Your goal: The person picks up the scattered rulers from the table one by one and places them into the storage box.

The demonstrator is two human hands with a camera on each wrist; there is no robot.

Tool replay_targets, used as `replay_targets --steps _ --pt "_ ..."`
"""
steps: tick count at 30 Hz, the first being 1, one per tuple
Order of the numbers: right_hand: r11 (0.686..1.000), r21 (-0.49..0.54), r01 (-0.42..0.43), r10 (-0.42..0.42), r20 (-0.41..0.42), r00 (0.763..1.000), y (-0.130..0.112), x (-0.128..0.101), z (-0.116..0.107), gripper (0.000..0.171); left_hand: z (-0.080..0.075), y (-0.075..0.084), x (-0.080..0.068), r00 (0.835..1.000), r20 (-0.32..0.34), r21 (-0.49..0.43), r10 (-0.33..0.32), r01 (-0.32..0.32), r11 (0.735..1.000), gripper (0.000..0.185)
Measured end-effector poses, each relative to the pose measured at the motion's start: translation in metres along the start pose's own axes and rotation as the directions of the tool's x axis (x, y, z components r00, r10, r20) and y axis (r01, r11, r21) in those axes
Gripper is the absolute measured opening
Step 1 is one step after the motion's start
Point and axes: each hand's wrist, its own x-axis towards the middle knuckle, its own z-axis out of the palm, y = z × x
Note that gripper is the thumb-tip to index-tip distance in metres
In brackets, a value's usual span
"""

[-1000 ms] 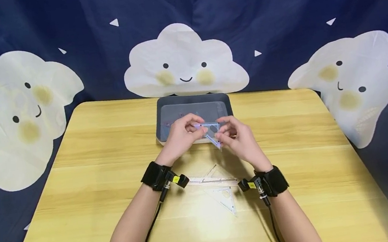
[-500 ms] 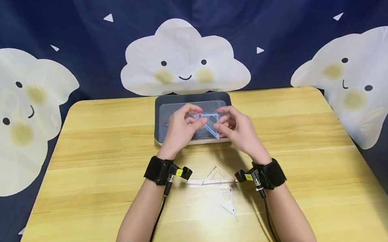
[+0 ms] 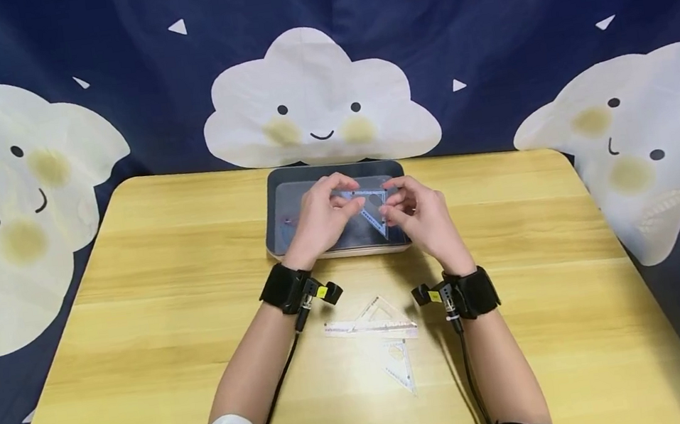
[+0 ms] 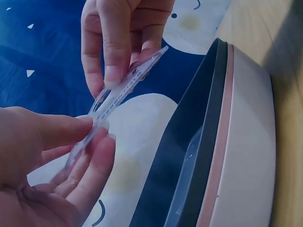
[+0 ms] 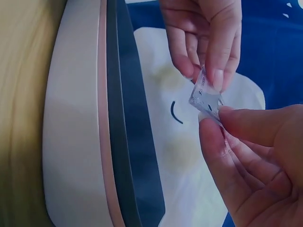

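The set square [image 3: 373,221] points one tip nearward, long edge diagonal.

Set square [image 3: 373,221] clear, blue-marked; backdrop [image 3: 415,1] navy, white clouds [image 3: 315,86].

I see a navy curtain [image 3: 437,20] with smiling white clouds [image 3: 315,86] beyond the left hand [image 3: 321,216] and right hand [image 3: 423,219]; beneath both, a wood-grain table [image 3: 535,272] gleams in places.

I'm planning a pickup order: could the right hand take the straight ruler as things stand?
Probably not: the right hand pinches a set square. Its way otherwise looks open, though another set square overlaps the ruler.
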Motion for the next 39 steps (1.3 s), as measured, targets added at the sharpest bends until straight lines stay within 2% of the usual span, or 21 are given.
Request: replay_targets --steps 8,12,16,20,24,27,32,35,39 --pt "0.998 -0.063 0.001 0.000 0.003 1.000 0.009 0.013 -0.005 0.033 0.006 0.002 0.013 0.998 0.062 0.145 0.002 -0.011 0.989 0.036" --pt "0.991 -0.134 -0.005 0.007 0.018 1.000 0.018 0.018 -0.002 0.033 0.010 -0.002 0.020 0.997 0.072 0.237 -0.018 0.001 0.971 0.041" --pt "0.978 -0.209 0.001 0.008 0.041 0.999 0.028 0.020 0.004 0.032 0.015 -0.009 0.024 0.992 0.108 0.352 -0.064 0.022 0.936 0.044" --pt "0.957 -0.288 0.033 -0.022 0.043 0.999 0.036 0.023 0.008 0.032 0.021 -0.014 0.029 0.986 0.144 0.435 -0.080 0.009 0.901 0.047" --pt "0.933 -0.351 0.076 -0.057 0.064 0.996 0.043 0.028 0.012 0.032 0.027 -0.018 0.034 0.983 0.148 0.502 -0.110 0.021 0.865 0.051" --pt "0.923 -0.374 0.087 -0.064 0.074 0.995 0.046 0.028 0.014 0.031 0.031 -0.019 0.036 0.977 0.160 0.551 -0.139 0.028 0.834 0.060" --pt "0.909 -0.412 0.068 -0.050 0.054 0.997 0.048 0.028 0.015 0.033 0.036 -0.019 0.040 0.975 0.173 0.652 -0.142 -0.005 0.758 0.075" --pt "0.899 -0.432 0.066 -0.052 0.043 0.998 0.048 0.029 0.017 0.033 0.037 -0.020 0.042 0.975 0.162 0.690 -0.149 -0.004 0.724 0.080" --pt "0.887 -0.456 0.072 -0.068 0.025 0.997 0.051 0.032 0.021 0.031 0.039 -0.021 0.044 0.974 0.152 0.701 -0.168 0.014 0.713 0.085"
